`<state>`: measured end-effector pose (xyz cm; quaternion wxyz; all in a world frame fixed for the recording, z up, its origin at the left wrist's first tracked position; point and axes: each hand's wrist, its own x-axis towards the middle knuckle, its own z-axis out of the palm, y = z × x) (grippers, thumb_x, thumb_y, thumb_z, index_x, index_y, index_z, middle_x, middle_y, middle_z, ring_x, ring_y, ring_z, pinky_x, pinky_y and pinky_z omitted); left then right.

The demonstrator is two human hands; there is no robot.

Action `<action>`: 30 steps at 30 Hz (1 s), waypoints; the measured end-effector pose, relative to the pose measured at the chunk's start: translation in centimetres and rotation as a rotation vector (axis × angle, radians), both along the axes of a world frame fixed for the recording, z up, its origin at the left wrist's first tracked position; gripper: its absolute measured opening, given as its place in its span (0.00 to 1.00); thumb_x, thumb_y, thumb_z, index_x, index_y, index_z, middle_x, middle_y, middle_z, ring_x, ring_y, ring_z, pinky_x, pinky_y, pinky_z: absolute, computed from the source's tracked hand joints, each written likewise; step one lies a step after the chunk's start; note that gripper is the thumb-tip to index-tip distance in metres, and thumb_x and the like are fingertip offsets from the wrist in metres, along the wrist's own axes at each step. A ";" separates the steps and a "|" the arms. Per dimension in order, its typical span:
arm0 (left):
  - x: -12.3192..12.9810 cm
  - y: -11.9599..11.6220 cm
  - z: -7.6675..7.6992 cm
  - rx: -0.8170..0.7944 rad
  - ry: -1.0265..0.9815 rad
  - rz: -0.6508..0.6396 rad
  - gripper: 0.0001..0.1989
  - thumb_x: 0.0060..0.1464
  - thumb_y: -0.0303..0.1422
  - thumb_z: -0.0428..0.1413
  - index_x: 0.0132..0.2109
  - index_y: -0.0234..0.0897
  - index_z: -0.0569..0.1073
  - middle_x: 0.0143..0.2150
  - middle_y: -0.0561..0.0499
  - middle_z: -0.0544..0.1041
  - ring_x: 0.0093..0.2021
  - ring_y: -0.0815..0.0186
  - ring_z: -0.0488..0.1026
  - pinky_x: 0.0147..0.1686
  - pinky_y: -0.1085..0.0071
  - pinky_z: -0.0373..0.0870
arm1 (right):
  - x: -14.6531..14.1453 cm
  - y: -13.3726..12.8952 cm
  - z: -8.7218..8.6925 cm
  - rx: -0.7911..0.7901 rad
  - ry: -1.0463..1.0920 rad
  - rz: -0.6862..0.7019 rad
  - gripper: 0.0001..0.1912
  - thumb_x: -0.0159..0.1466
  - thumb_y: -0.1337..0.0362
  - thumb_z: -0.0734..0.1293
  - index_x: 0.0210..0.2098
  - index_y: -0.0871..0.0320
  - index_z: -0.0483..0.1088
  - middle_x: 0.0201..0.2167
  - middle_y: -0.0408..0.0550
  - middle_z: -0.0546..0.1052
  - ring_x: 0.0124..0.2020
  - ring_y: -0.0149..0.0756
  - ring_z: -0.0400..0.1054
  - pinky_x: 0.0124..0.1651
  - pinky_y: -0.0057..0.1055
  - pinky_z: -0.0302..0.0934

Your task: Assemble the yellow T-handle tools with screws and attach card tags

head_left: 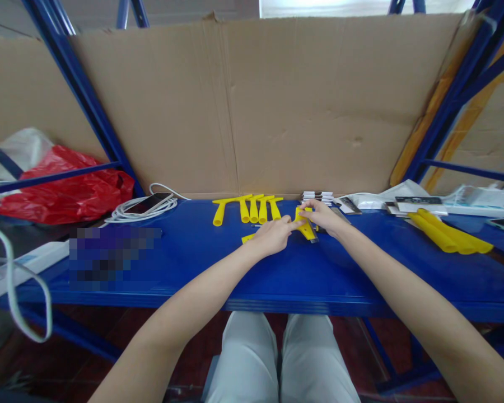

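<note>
A yellow scraper-like tool (pixel 306 228) is between my hands over the blue shelf, its thin greyish edge towards me. My right hand (pixel 324 218) grips its upper end with bent fingers. My left hand (pixel 273 236) reaches it from the left, fingers closed on its side; the exact grip is partly hidden. Under my left hand another yellow piece (pixel 247 238) shows only in part. Just behind, several yellow T-shaped handles (pixel 254 210) lie in a row, their round hollow ends towards me. Small dark and metallic items by my right hand are partly covered.
White-and-black packs (pixel 317 197) stand against the cardboard panel (pixel 298 112). Yellow tubes (pixel 447 232) lie at the right beside flat packets. On the left are a coiled white cable (pixel 145 210), a red plastic bag (pixel 67 184) and a blurred patch. Blue posts (pixel 88 106) frame both sides.
</note>
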<state>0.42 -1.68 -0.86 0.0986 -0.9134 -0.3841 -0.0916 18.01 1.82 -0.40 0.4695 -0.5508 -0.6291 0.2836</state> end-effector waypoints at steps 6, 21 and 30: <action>0.0 0.0 0.0 -0.043 -0.078 0.033 0.26 0.63 0.30 0.44 0.66 0.52 0.57 0.49 0.48 0.70 0.43 0.63 0.74 0.42 0.68 0.70 | -0.1 0.3 0.0 -0.038 0.232 -0.076 0.14 0.50 0.72 0.67 0.37 0.57 0.64 0.40 0.46 0.73 0.43 0.33 0.68 0.49 0.33 0.61; -0.4 0.9 0.3 -0.104 -0.237 0.218 0.28 0.60 0.28 0.46 0.67 0.37 0.54 0.61 0.42 0.67 0.57 0.58 0.69 0.52 0.62 0.68 | -0.5 -1.8 1.1 -0.292 0.251 0.302 0.17 0.56 0.73 0.68 0.45 0.61 0.64 0.20 0.43 0.76 0.15 0.27 0.64 0.20 0.23 0.58; -0.6 0.9 0.7 -0.119 -0.167 0.251 0.29 0.59 0.29 0.47 0.67 0.37 0.54 0.57 0.41 0.72 0.54 0.56 0.72 0.50 0.61 0.69 | -1.3 -2.0 1.2 -0.314 0.238 0.294 0.14 0.58 0.74 0.65 0.45 0.65 0.67 0.19 0.44 0.76 0.14 0.25 0.63 0.18 0.20 0.54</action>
